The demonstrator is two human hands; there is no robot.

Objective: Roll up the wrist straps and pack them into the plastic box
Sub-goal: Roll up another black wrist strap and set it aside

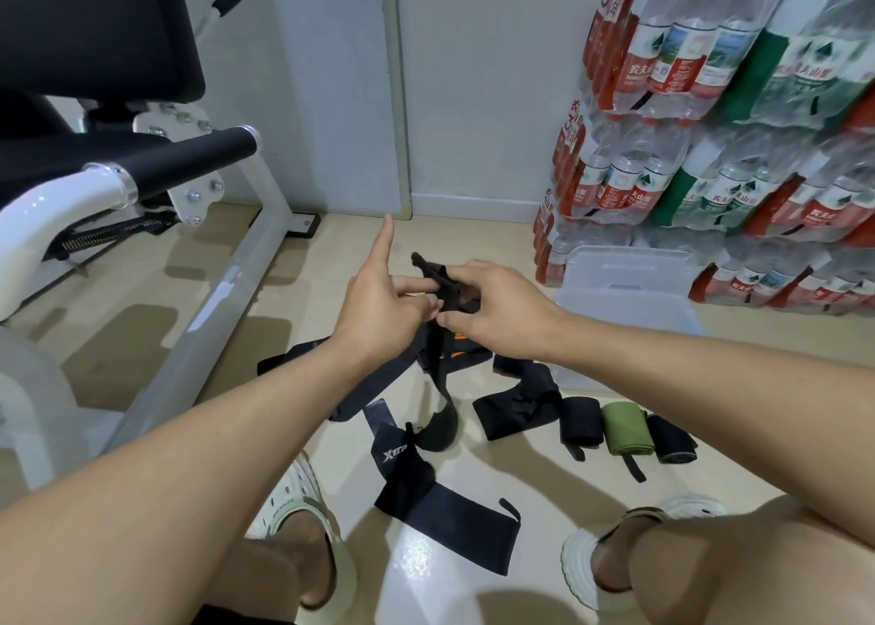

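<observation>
Matt black cloth wrist straps (440, 515) lie on glossy floor tiles (416, 572) — beside a translucent plastic box (629, 293).

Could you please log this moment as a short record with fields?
setting: tiled floor, person crouching
left hand: index finger raised, other fingers on the black strap
right hand: grips the same strap
strap state: partly rolled, tail hanging to the floor
rolled straps: three on the floor, one green
plastic box: open, beyond the right hand; contents unclear
loose straps: several, flat on the floor

box interior (629, 288) hazy, strap logo (395, 456) partly hidden
</observation>
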